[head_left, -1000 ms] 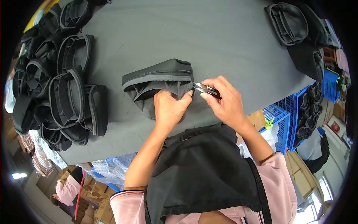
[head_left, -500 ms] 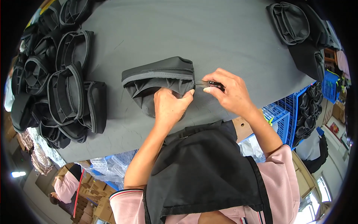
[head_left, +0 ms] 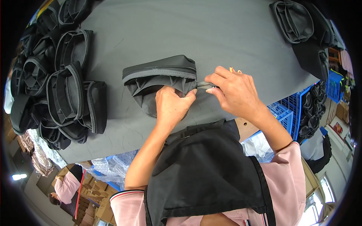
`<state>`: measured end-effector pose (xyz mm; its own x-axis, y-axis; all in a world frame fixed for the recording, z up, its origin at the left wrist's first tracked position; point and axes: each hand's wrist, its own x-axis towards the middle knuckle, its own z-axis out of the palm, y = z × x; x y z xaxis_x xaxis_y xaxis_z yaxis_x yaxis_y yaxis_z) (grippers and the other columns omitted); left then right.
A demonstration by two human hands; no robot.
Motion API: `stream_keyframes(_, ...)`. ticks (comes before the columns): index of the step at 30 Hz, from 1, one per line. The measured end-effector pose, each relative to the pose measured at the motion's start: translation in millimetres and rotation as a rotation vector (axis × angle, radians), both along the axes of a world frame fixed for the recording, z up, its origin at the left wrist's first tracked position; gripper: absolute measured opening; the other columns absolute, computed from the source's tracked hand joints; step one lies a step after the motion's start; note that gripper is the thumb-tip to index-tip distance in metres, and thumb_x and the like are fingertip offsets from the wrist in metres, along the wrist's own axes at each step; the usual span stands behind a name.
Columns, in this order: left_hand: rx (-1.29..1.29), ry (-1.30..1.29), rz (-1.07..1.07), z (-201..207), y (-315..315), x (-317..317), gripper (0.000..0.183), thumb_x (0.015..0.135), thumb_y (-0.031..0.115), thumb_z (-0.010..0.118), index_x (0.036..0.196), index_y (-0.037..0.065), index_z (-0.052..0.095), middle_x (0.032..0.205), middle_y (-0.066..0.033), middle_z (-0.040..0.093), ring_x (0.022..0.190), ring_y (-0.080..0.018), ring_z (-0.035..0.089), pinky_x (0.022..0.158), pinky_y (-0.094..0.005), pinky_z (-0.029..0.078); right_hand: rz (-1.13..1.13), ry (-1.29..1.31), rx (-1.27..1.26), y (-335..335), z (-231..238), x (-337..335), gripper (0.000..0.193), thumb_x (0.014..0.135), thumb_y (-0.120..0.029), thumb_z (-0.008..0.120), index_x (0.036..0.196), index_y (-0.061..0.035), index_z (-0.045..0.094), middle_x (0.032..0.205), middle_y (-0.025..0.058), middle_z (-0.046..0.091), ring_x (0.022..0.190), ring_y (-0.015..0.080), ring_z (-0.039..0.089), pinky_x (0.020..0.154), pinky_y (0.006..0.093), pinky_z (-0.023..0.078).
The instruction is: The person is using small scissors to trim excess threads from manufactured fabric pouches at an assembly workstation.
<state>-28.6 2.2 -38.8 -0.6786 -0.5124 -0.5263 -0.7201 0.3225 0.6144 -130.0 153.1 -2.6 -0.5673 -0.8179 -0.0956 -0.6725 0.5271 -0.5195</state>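
Observation:
A black zippered pouch [head_left: 158, 67] lies open on the grey-covered table, with inner pleated pockets showing. My left hand [head_left: 172, 103] is closed on the right side of its rim, thumb and finger pinching the edge near the zipper's end. From the right, my right hand [head_left: 237, 90] grips small thread snips [head_left: 204, 85], whose metal blades touch or nearly touch the pouch's right corner. Most of the handle is hidden in my fingers; a bit of orange shows behind them. Whether a loose thread is between the blades is too small to tell.
Many similar black pouches [head_left: 68, 94] are heaped along the table's left side. More pouches [head_left: 292, 22] lie at the far right corner. Blue crates [head_left: 283, 113] stand below the right edge, beside clear plastic wrapping [head_left: 260, 145]. Another person [head_left: 68, 186] is at the lower left near cardboard boxes.
My right hand has turned and risen slightly, hiding more of the snips' black handle. My left hand holds the pouch in nearly the same place.

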Motion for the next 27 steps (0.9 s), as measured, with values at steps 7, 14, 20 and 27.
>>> stream_keyframes(7,0.014,-0.035,-0.044,1.2,0.4,-1.4,0.041,0.059,0.027,0.075,0.057,-0.007,0.053,0.057,-0.0188,0.057,0.056,-0.0293,0.059,0.057,-0.0377,0.047,0.107,0.053,0.097,-5.1,6.7,-6.0,0.017,0.072,-0.013,0.066,0.087,-0.0075,0.059,0.078,0.0048,0.051,0.063,0.0277,0.056,0.055,0.0371,0.044)
stream_keyframes(14,0.029,-0.042,-0.030,2.6,2.1,-0.4,0.040,0.059,0.025,0.076,0.057,-0.007,0.053,0.058,-0.0178,0.058,0.055,-0.0283,0.058,0.056,-0.0372,0.046,0.192,-0.006,0.083,-9.1,-0.4,-14.0,0.016,0.072,-0.011,0.066,0.085,-0.0070,0.059,0.078,0.0053,0.052,0.066,0.0277,0.058,0.056,0.0363,0.045)
stream_keyframes(20,0.113,0.008,0.037,-4.2,-6.0,9.2,0.042,0.060,0.026,0.078,0.056,-0.004,0.050,0.052,-0.0126,0.053,0.047,-0.0186,0.052,0.047,-0.0322,0.044,0.160,-0.300,-0.122,-0.6,-15.4,-27.3,0.020,0.070,-0.009,0.066,0.089,-0.0047,0.062,0.079,0.0049,0.057,0.064,0.0255,0.056,0.054,0.0339,0.042)
stream_keyframes(27,0.260,0.075,0.096,-6.5,-10.7,11.2,0.042,0.062,0.028,0.079,0.058,-0.003,0.051,0.051,-0.0092,0.053,0.046,-0.0117,0.050,0.043,-0.0281,0.041,0.072,-0.364,-0.270,5.2,-34.4,-20.1,0.023,0.068,-0.007,0.065,0.091,-0.0040,0.063,0.075,0.0057,0.056,0.062,0.0217,0.053,0.052,0.0311,0.041)
